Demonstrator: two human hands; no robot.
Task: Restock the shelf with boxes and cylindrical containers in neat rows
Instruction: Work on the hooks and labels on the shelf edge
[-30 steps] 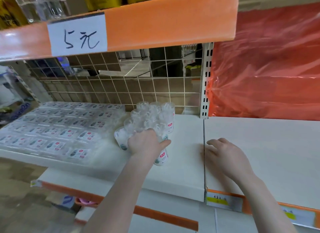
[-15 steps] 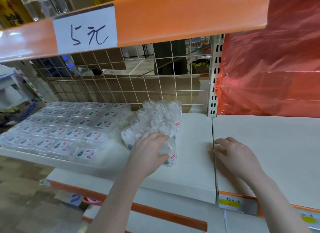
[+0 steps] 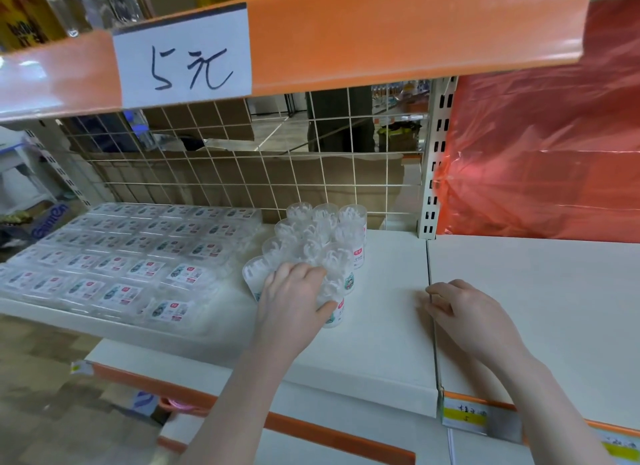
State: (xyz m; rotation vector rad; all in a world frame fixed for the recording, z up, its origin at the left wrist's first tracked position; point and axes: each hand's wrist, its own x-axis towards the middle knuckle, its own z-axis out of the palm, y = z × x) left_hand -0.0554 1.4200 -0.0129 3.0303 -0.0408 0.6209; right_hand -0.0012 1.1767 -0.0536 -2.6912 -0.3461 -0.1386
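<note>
Several clear cylindrical containers (image 3: 322,236) with white contents and small labels stand in tight rows on the white shelf (image 3: 381,333), near its middle. My left hand (image 3: 294,298) lies over the front ones, fingers curved across their tops and thumb pressed round the side of the frontmost container (image 3: 337,314). To their left, flat clear boxes (image 3: 131,257) lie in neat rows, reaching from the front edge to the back. My right hand (image 3: 467,309) rests on the shelf at the seam between two boards, fingers loosely curled, holding nothing.
A wire grid (image 3: 242,174) backs the shelf. Red plastic sheeting (image 3: 540,153) hangs behind the bare right board. An orange shelf rail overhead carries a handwritten price sign (image 3: 183,56). A yellow price label (image 3: 464,418) sits on the front edge.
My left hand has shifted from gripping the front container's side to lying over the tops of the front containers. The right hand has stayed at the seam. The camera has moved closer.
</note>
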